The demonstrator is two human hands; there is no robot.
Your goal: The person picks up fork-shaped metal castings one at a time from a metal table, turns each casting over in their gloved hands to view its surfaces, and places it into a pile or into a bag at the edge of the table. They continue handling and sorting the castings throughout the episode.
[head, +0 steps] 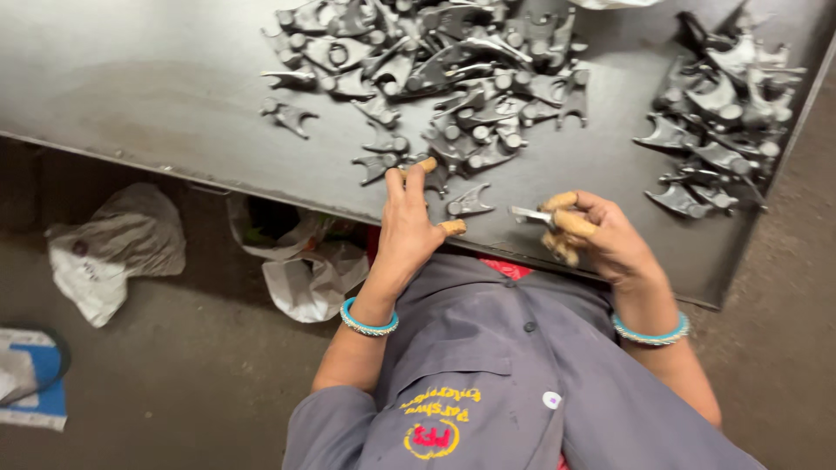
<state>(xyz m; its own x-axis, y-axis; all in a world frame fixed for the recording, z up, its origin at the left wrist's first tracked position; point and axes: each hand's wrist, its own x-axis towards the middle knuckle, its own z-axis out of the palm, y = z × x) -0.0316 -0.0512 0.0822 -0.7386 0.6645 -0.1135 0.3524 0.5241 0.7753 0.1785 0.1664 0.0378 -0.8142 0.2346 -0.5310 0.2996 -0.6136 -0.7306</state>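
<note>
Right hand pinches a slim grey metal tool between taped thumb and forefinger, tip aimed left, just above the near edge of the dark steel table. Left hand lies flat beside it, fingers spread, tips touching the big heap of grey fork-shaped castings, likely to draw one out. A single casting sits between both hands. Smaller pile well right, seemingly kept separate. Tool's rear end hidden in the fist

Crumpled plastic bags and grey sack on the floor.
</note>
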